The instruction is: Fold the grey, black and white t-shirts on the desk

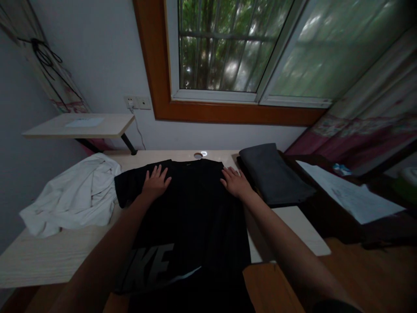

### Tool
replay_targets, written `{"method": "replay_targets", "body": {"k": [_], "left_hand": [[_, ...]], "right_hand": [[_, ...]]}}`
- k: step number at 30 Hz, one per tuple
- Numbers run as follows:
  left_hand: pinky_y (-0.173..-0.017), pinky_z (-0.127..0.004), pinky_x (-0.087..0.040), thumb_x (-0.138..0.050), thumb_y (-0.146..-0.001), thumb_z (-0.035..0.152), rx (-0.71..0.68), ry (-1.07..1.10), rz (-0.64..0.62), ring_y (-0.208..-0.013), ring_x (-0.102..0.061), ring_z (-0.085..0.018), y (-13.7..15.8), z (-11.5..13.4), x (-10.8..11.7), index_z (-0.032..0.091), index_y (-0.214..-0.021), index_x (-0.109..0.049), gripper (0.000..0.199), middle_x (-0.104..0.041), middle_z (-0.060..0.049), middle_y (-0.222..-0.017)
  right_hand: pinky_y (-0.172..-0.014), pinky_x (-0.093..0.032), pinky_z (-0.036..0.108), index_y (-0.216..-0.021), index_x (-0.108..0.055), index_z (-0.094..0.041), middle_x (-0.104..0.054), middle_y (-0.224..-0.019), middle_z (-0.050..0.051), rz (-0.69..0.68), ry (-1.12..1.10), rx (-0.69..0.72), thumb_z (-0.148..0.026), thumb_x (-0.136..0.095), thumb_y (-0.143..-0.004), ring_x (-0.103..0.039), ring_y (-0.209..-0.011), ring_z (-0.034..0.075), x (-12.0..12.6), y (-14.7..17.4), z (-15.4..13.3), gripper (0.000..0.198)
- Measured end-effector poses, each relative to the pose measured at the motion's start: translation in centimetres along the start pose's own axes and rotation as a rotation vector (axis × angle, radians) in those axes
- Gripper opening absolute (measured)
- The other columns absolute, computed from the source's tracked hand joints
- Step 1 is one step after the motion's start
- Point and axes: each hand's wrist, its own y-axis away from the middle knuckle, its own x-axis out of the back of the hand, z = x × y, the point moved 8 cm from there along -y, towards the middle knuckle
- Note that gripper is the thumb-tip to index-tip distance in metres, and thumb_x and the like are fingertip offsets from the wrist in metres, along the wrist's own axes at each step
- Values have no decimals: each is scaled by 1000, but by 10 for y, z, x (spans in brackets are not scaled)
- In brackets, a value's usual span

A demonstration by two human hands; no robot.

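Note:
A black T-shirt (195,204) lies spread on the pale wooden desk, its collar toward the wall and its lower part hanging over the front edge. Grey lettering and a light stripe show near the bottom. My left hand (156,182) rests flat on the shirt near the left shoulder, fingers spread. The left sleeve extends out beyond it. My right hand (236,181) lies with fingers apart at the right shoulder edge. No sleeve shows spread out on that right side.
A crumpled white cloth (74,195) lies left on the desk (42,256), below a raised shelf (81,126). Folded dark grey fabric (273,174) sits at the right. Beyond it, papers (348,191) rest on a dark surface. A window (234,48) is behind.

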Motion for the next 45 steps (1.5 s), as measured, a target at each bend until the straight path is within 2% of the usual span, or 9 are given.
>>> {"method": "replay_targets", "body": {"k": [3,6,9,11,21,36,45], "left_hand": [[-126,-57,-17,-25,-104,57,-25,-12,16,-158,-18,-30,-9,-2,2,21,-161,-33,68,-23,-13,-170],[-127,-55,-16,-23,-104,57,-48,-18,25,-159,-18,-29,-15,-6,4,20,-161,-34,68,-24,-13,-170],[-127,-55,-16,-22,-104,57,-48,-15,17,-158,-19,-29,-18,-11,5,20,-161,-34,69,-24,-12,-170],[-127,-56,-17,-21,-104,58,-46,-10,8,-158,-18,-29,-19,-14,5,20,-161,-34,69,-24,-12,-170],[-127,-55,-16,-23,-104,58,-34,-13,6,-159,-18,-28,-16,-15,8,19,-162,-32,70,-23,-13,-170],[-127,-55,-16,-27,-103,58,0,2,26,-159,-18,-29,12,-11,6,19,-161,-33,70,-24,-12,-170],[-126,-56,-16,-26,-103,58,10,6,69,-158,-19,-30,38,14,7,19,-160,-36,69,-25,-13,-170]], "right_hand": [[-125,-23,54,-152,-49,-11,-34,-166,13,25,-35,-17,-40,-32,-106,-27,-155,31,5,-12,-18,57],[-126,-24,46,-154,-44,-4,-31,-167,17,35,-115,-44,-43,-32,-106,-26,-156,29,3,-24,-47,63],[-127,-19,45,-156,-38,-2,-28,-168,18,26,-167,-72,-47,-30,-106,-23,-157,29,-6,-33,-69,67],[-128,-16,45,-158,-36,-3,-25,-169,17,23,-187,-88,-50,-29,-106,-20,-158,29,-11,-37,-73,70],[-128,-15,42,-159,-33,-6,-23,-170,16,33,-188,-145,-56,-25,-105,-20,-158,26,-17,-37,-36,74],[-127,-16,44,-158,-37,-7,-26,-169,15,67,-162,-99,-53,-26,-106,-22,-157,25,-16,-16,-37,71],[-128,-16,44,-158,-37,-6,-27,-168,16,50,-140,-65,-52,-25,-105,-23,-157,24,-14,11,-26,71]]}}
